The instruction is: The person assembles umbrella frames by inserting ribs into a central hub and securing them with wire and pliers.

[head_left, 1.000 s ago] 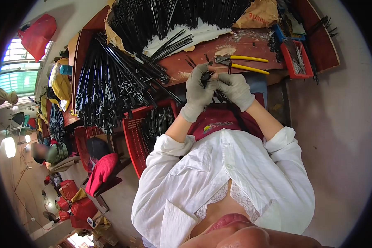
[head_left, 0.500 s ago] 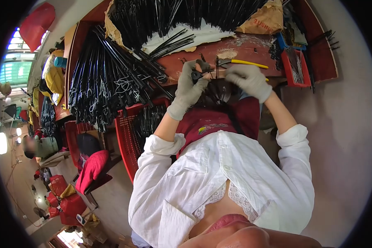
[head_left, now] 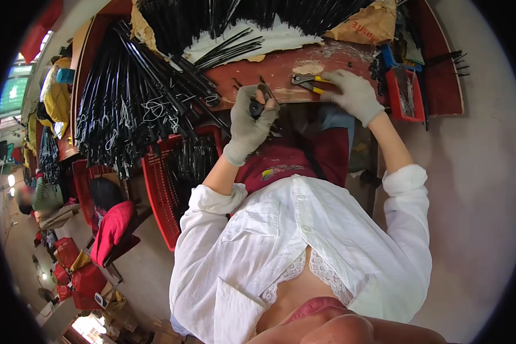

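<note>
My left hand, in a grey work glove with bare fingertips, is closed around a black umbrella frame. Its round dark end shows between thumb and fingers; thin dark rods below it are partly hidden by the hand. To the right, at the table's front edge, my gloved right hand has its fingers closed over the yellow handles of a pair of pliers. The pliers' jaws point left and stand slightly open, apart from the left hand.
Bundles of black umbrella frames cover the left of the red table, with more rods at the back. A red bin with thin wires hangs at the right. A red plastic crate stands lower left. A person sits far left.
My right hand has closed on the pliers' handles, and the pliers have turned and shifted slightly left. The left hand keeps the umbrella frame; the whole view has shifted a little.
</note>
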`<action>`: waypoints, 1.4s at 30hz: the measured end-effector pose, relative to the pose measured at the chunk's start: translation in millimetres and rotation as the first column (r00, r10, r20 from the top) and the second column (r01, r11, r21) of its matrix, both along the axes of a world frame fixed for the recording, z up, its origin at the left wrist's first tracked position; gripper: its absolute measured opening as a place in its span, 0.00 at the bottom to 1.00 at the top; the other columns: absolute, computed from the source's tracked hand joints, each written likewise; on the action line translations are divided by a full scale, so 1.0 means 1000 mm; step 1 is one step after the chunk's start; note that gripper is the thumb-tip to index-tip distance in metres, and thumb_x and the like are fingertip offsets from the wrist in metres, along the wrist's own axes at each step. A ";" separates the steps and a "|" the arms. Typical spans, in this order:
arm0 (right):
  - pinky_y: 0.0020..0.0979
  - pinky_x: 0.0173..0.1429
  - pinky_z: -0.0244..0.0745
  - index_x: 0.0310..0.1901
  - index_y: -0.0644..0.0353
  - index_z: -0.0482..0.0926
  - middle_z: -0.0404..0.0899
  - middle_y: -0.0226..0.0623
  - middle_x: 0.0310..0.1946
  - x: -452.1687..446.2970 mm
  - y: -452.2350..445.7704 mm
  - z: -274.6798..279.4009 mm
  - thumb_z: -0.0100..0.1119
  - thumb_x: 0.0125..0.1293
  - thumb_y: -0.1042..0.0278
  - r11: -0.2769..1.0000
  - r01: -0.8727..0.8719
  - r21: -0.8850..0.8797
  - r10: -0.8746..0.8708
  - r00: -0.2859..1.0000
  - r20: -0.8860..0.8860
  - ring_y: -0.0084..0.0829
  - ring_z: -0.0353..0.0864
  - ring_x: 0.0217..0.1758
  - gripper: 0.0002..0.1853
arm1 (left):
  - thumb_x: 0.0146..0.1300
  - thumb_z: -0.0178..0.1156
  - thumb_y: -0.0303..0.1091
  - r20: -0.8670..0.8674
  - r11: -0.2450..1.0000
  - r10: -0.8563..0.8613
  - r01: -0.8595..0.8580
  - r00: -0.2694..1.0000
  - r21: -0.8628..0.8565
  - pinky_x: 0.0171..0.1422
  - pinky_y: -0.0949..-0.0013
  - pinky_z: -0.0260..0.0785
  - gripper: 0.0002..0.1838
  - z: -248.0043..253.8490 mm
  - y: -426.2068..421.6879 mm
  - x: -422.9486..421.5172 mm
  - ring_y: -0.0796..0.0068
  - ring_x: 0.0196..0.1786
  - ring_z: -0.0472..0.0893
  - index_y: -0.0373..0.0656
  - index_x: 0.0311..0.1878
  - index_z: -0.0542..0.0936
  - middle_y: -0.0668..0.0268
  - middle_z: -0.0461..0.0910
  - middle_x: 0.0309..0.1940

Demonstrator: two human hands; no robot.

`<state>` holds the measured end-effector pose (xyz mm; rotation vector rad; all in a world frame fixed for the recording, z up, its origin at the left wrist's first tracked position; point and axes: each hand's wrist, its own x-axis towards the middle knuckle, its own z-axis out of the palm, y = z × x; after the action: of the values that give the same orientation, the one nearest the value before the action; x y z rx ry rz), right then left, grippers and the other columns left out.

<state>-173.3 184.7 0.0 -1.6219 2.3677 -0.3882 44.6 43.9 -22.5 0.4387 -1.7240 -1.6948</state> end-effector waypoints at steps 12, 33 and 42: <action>0.39 0.50 0.73 0.54 0.51 0.72 0.73 0.38 0.45 0.029 0.027 0.005 0.61 0.56 0.64 0.989 -0.133 0.071 0.131 0.991 0.041 0.42 0.75 0.49 0.22 | 0.48 0.74 0.36 0.140 0.990 -0.133 0.125 0.981 0.063 0.41 0.80 0.67 0.27 0.013 -0.006 0.010 0.88 0.34 0.71 0.44 0.49 0.70 0.75 0.72 0.33; 0.41 0.41 0.74 0.65 0.39 0.63 0.76 0.41 0.35 0.052 0.035 0.090 0.54 0.63 0.52 0.947 -0.202 0.250 0.226 0.971 -0.071 0.44 0.79 0.38 0.28 | 0.47 0.74 0.40 0.094 0.936 -0.352 0.348 0.931 0.054 0.49 0.80 0.67 0.32 0.020 0.014 -0.005 0.85 0.43 0.74 0.42 0.54 0.70 0.74 0.74 0.41; 0.36 0.31 0.77 0.61 0.45 0.67 0.77 0.37 0.30 0.052 0.034 0.073 0.58 0.61 0.53 0.969 -0.247 0.031 0.247 0.939 -0.238 0.36 0.81 0.26 0.26 | 0.45 0.75 0.32 0.053 0.818 -0.543 0.514 0.838 0.258 0.52 0.78 0.69 0.31 0.029 -0.015 -0.003 0.83 0.47 0.75 0.42 0.53 0.72 0.72 0.76 0.43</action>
<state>-121.8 218.8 72.7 -2.0387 2.2809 -0.1471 42.0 29.4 6.3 0.1687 -1.8574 -2.3310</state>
